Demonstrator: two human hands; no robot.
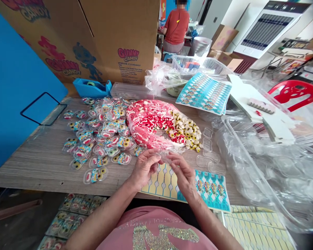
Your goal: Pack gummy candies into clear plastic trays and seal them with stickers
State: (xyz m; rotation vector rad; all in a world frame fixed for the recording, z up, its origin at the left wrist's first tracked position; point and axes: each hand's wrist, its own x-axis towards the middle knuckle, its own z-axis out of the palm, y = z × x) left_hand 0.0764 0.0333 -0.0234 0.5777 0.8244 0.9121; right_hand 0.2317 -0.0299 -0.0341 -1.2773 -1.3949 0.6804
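Both hands meet at the table's front, over a sticker sheet. Between the fingertips is a small clear plastic case [165, 155], partly hidden by the fingers. My left hand [145, 167] pinches its left side, and my right hand [184, 173] pinches its right side. Just beyond lies an open bag of red and white gummies [148, 118], with yellow-and-white eye-shaped gummies [189, 130] at its right. Beneath the hands, the sticker sheet [211, 187] has blue labels at right and bare yellowish backing at left. A pile of filled, labelled cases [101, 130] spreads to the left.
Several empty clear cases [207, 146] lie right of the gummies, beside a large clear tub [253, 173] of plastic cases. Blue label sheets [205, 92], a blue tape dispenser [90, 88] and a big cardboard box [114, 31] stand behind. Further back, a person in a red shirt [177, 26] sits.
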